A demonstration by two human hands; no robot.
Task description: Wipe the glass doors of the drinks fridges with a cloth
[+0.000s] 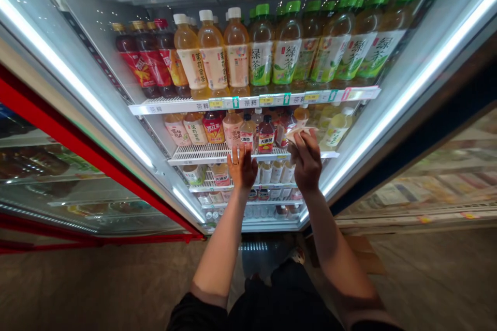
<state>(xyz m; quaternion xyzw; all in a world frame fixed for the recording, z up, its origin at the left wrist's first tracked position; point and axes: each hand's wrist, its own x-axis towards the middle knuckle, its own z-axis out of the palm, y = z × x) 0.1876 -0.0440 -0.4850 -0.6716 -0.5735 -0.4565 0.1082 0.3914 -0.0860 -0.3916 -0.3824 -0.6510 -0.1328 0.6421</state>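
Observation:
In the head view, my left hand (pixel 243 168) reaches up to the front of the second shelf. Its fingers are stretched out just below a small bottle of iced tea (pixel 247 132), and whether they touch the bottle or the shelf edge I cannot tell. A ring shows on one finger. My right hand (pixel 306 160) is closed on a pale, folded cloth (pixel 297 134), raised before the right part of the same shelf. Beside the left hand stands a dark-capped iced tea bottle (pixel 266 134). Part of the row behind the cloth is hidden.
The upper shelf (pixel 248 102) carries green-capped green tea bottles (pixel 287 44), white-capped jasmine tea bottles (pixel 212 51) and red tea bottles (pixel 142 59). Bright light strips (pixel 73 77) line both sides. A red door frame (pixel 97 158) stands at left, and cardboard (pixel 365 254) lies on the floor.

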